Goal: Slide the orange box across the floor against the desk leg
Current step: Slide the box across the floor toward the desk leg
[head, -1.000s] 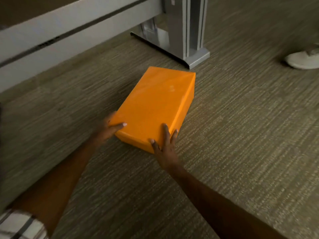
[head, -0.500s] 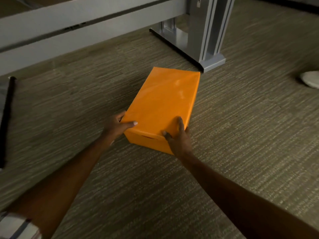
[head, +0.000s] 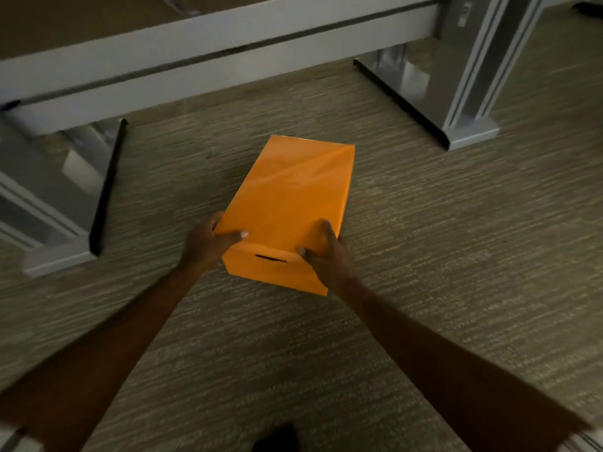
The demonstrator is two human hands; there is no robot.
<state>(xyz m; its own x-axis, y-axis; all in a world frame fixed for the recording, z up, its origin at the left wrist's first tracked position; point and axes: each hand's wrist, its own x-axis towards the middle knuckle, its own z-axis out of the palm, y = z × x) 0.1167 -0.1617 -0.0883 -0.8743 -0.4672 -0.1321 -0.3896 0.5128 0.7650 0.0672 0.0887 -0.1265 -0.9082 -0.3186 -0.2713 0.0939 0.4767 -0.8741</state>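
Note:
An orange box [head: 290,194] with a lid lies lengthwise on the carpet in the middle of the view, a dark finger slot in its near end. My left hand [head: 208,244] grips its near left corner, thumb on the lid. My right hand [head: 328,257] grips the near right corner, fingers over the lid edge. A grey metal desk leg [head: 470,93] with a flat foot stands at the far right, well apart from the box. A second desk leg [head: 55,203] stands at the left.
A grey desk crossbeam [head: 208,57] spans the top of the view above the carpet. Open carpet [head: 456,230] lies to the right of the box and between the two legs. A dark shape [head: 277,438] shows at the bottom edge.
The view has swung left, bringing the left desk leg into sight. The box now lies farther from the right desk leg and points straighter ahead; both hands stay on its near end.

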